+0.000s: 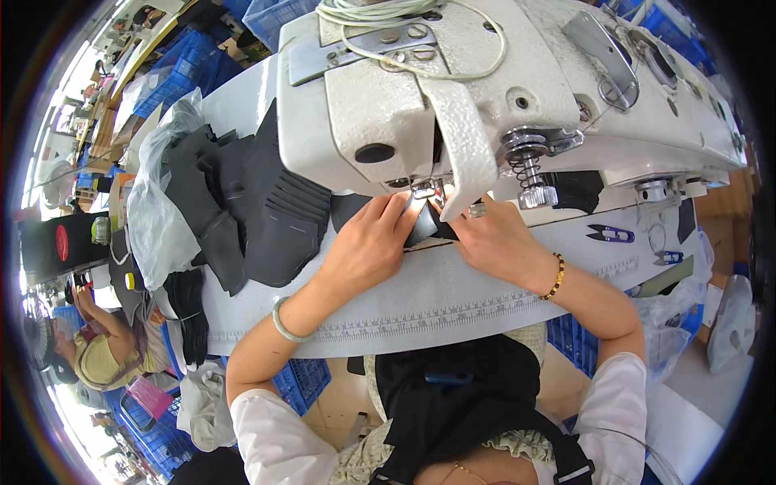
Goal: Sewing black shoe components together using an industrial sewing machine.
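At the needle of a white sewing machine [356, 105], a small dark fabric piece [422, 230] lies under the presser foot [423, 191]. My left hand [370, 242] holds the piece from the left, fingers pressed together with their tips close to the foot. From the right, my right hand [499, 242] grips the same piece, its fingertips partly hidden behind the machine's white lever [467, 149]. To the left of my left hand lies a fanned stack of dark grey cut pieces [283, 214], with more dark pieces [198, 182] beside it.
A clear plastic bag [158, 206] sits at the table's left. Thread snips [610, 234] and a smaller pair [668, 258] lie right, beyond a ruler strip [436, 314] along the front edge. Blue crates [303, 384] stand below. Another person [109, 347] works at far left.
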`<action>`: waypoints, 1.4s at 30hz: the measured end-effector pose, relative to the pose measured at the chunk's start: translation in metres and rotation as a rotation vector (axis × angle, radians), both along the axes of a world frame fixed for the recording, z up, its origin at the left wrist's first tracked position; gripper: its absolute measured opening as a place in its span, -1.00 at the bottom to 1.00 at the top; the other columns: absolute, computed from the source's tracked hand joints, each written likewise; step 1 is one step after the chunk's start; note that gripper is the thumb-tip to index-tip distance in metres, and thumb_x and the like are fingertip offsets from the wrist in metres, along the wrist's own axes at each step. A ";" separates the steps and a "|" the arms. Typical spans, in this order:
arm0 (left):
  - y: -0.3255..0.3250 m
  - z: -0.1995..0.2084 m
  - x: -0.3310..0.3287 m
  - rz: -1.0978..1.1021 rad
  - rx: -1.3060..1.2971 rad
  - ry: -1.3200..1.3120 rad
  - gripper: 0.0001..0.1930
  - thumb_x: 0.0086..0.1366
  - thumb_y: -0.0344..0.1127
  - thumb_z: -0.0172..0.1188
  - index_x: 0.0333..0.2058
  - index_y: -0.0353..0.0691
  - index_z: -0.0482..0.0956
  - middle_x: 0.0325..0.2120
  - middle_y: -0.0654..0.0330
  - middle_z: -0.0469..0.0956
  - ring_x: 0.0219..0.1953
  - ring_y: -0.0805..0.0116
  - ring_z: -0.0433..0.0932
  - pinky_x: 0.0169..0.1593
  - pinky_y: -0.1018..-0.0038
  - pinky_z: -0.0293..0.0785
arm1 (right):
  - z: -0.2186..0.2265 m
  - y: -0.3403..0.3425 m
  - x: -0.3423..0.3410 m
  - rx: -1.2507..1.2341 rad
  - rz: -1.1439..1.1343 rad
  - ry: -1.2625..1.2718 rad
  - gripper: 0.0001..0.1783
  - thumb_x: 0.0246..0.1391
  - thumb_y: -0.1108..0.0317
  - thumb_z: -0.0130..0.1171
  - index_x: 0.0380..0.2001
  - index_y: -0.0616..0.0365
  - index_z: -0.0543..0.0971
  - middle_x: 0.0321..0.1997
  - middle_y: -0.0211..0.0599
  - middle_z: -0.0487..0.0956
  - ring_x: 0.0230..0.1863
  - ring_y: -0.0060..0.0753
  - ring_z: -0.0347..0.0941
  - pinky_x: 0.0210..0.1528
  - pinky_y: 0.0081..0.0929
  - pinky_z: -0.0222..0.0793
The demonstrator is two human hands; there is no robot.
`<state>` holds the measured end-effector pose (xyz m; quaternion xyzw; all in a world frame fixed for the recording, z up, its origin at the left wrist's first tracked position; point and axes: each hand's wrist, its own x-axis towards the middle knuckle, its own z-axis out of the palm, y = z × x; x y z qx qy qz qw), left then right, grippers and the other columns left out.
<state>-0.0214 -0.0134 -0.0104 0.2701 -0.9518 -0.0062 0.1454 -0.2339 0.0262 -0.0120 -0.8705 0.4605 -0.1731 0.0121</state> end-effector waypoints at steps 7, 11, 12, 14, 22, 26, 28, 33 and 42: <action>-0.004 -0.002 -0.001 0.022 -0.005 0.035 -0.59 -0.10 -0.51 0.11 -0.17 -0.40 0.46 -0.16 0.02 0.40 -0.17 0.15 0.45 -0.10 0.36 0.47 | -0.008 -0.003 0.000 -0.101 0.007 -0.001 -0.86 -0.13 0.43 0.08 -0.44 0.24 0.50 -0.38 -0.28 0.41 -0.24 -0.28 0.32 -0.54 -0.49 0.39; -0.005 -0.004 0.000 0.008 -0.007 0.042 -0.59 -0.11 -0.52 0.11 -0.17 -0.40 0.45 -0.18 0.02 0.41 -0.18 0.15 0.45 -0.12 0.36 0.48 | -0.011 -0.004 0.002 -0.109 -0.008 -0.037 -0.77 -0.14 0.43 0.08 -0.33 0.25 0.53 -0.36 -0.27 0.43 -0.20 -0.29 0.33 -0.53 -0.47 0.39; -0.005 -0.004 0.000 0.001 -0.023 0.059 -0.59 -0.10 -0.52 0.11 -0.16 -0.40 0.45 -0.19 0.02 0.40 -0.19 0.14 0.45 -0.13 0.35 0.47 | -0.012 -0.004 0.002 -0.114 -0.002 -0.054 -0.74 -0.14 0.44 0.08 -0.29 0.24 0.53 -0.36 -0.28 0.43 -0.20 -0.29 0.33 -0.53 -0.47 0.39; -0.006 -0.004 0.000 -0.007 -0.037 0.074 -0.58 -0.10 -0.52 0.11 -0.16 -0.40 0.45 -0.20 0.02 0.40 -0.19 0.14 0.45 -0.13 0.35 0.47 | -0.010 -0.003 0.001 -0.108 0.005 -0.054 -0.70 -0.15 0.45 0.08 -0.24 0.23 0.53 -0.36 -0.29 0.42 -0.19 -0.28 0.32 -0.53 -0.46 0.40; -0.011 -0.005 0.012 -0.073 0.184 0.180 -0.32 -0.28 -0.59 0.26 -0.01 -0.20 0.48 -0.05 -0.03 0.39 0.04 -0.01 0.43 0.01 0.27 0.49 | -0.007 0.002 -0.003 -0.100 -0.017 -0.089 -0.69 -0.20 0.50 0.10 -0.26 0.21 0.50 -0.39 -0.33 0.40 -0.19 -0.20 0.30 -0.40 -0.47 0.41; -0.012 -0.006 0.013 -0.093 0.149 0.140 -0.31 -0.28 -0.61 0.26 0.00 -0.19 0.50 -0.06 0.03 0.41 0.05 0.03 0.43 0.01 0.27 0.49 | -0.007 -0.002 -0.006 -0.156 0.067 -0.028 -0.77 -0.18 0.47 0.12 -0.35 0.22 0.48 -0.41 -0.32 0.40 -0.18 -0.23 0.30 -0.32 -0.50 0.41; -0.011 -0.007 0.013 -0.090 0.125 0.127 -0.30 -0.29 -0.60 0.27 0.00 -0.19 0.50 -0.07 0.06 0.42 0.06 0.04 0.43 0.02 0.28 0.49 | -0.009 -0.001 -0.004 -0.109 0.088 0.066 -0.82 -0.18 0.45 0.12 -0.41 0.21 0.46 -0.43 -0.29 0.40 -0.16 -0.27 0.29 -0.28 -0.51 0.41; -0.011 -0.005 0.010 -0.115 0.076 0.146 -0.59 -0.10 -0.54 0.19 -0.17 -0.37 0.51 -0.19 0.06 0.41 -0.06 0.06 0.46 0.01 0.32 0.46 | -0.014 -0.001 -0.004 -0.179 0.090 0.017 -0.87 -0.17 0.46 0.10 -0.45 0.19 0.45 -0.48 -0.31 0.38 -0.17 -0.30 0.27 -0.28 -0.53 0.40; -0.026 -0.012 0.017 -0.057 0.088 0.122 -0.51 -0.13 -0.51 0.24 -0.10 -0.23 0.52 -0.16 0.09 0.46 -0.27 0.18 0.50 -0.15 0.37 0.50 | -0.015 -0.012 -0.005 -0.222 0.075 -0.043 -0.92 -0.14 0.45 0.12 -0.62 0.20 0.46 -0.37 -0.27 0.36 -0.15 -0.23 0.27 -0.30 -0.49 0.39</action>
